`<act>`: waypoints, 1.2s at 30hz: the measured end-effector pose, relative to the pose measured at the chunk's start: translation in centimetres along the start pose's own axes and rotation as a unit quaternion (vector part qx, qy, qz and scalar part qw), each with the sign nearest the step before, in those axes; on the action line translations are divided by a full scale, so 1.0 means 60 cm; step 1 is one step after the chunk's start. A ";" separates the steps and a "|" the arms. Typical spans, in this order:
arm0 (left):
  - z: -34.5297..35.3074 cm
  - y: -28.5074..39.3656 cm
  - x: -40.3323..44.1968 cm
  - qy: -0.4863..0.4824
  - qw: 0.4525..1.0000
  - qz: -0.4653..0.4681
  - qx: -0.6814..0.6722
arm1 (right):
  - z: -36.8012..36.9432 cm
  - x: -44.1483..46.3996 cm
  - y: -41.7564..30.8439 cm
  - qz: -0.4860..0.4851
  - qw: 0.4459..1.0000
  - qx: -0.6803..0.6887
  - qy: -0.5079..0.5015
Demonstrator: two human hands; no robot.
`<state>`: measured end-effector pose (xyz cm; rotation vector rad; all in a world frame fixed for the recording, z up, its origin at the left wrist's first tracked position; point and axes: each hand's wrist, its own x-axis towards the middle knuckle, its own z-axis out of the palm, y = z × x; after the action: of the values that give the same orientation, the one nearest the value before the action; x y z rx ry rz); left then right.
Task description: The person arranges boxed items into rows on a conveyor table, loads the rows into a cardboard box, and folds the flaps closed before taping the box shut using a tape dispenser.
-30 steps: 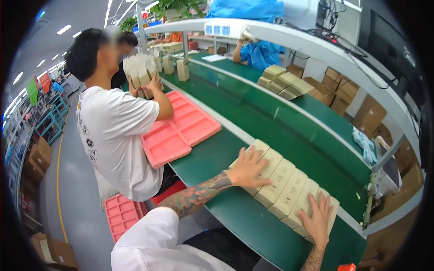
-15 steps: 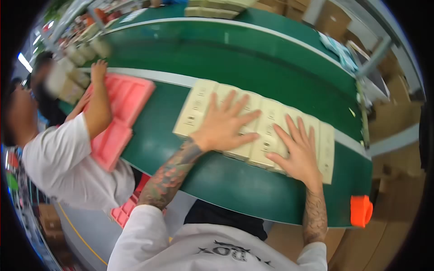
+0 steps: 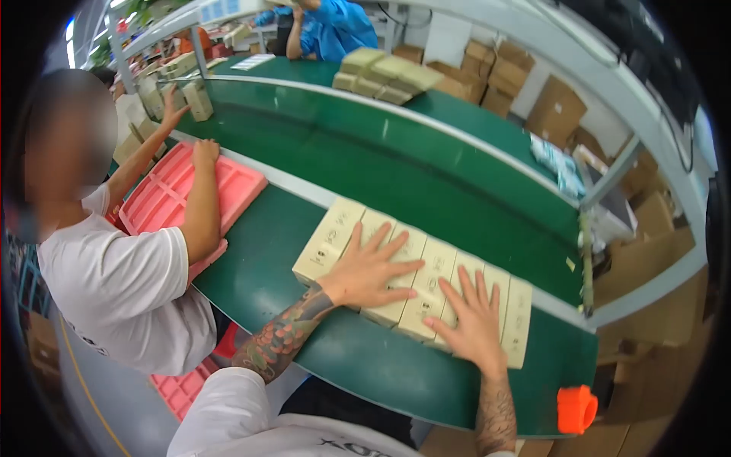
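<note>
A row of several cream boxes (image 3: 331, 238) with dark printing lies side by side on the green worktable. My left hand (image 3: 373, 270) rests flat over the boxes left of the middle, palm down and fingers spread. Toward the right end, my right hand (image 3: 474, 324) also lies spread on the box tops. Neither hand is wrapped round anything. The hands hide parts of the middle boxes, while the end box (image 3: 518, 321) on the right shows most of its top.
To my left a co-worker (image 3: 126, 282) handles a pink tray (image 3: 247, 186). Beyond the row runs a green conveyor belt (image 3: 426, 179) with a metal edge. An orange object (image 3: 576, 409) sits at the table's right corner. Stacked boxes (image 3: 381, 76) stand across the belt.
My view has tilted upward, showing more of the far side. The row of boxes looks straighter and tighter under my hands. The co-worker's far arm now reaches toward boxes at the back left.
</note>
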<state>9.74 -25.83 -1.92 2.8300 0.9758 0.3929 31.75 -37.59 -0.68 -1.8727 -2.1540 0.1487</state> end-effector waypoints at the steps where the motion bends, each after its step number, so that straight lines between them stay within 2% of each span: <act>1: -0.001 0.001 -0.002 -0.004 1.000 -0.001 -0.002 | -0.001 0.000 0.000 0.001 1.000 -0.003 -0.003; 36: 0.007 -0.007 -0.007 0.023 0.999 0.007 -0.023 | 0.004 0.000 -0.002 0.000 1.000 -0.015 -0.004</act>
<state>9.30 -25.76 -2.49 2.7993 0.9422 0.4767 31.60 -37.58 -0.86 -1.8930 -2.1732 0.1254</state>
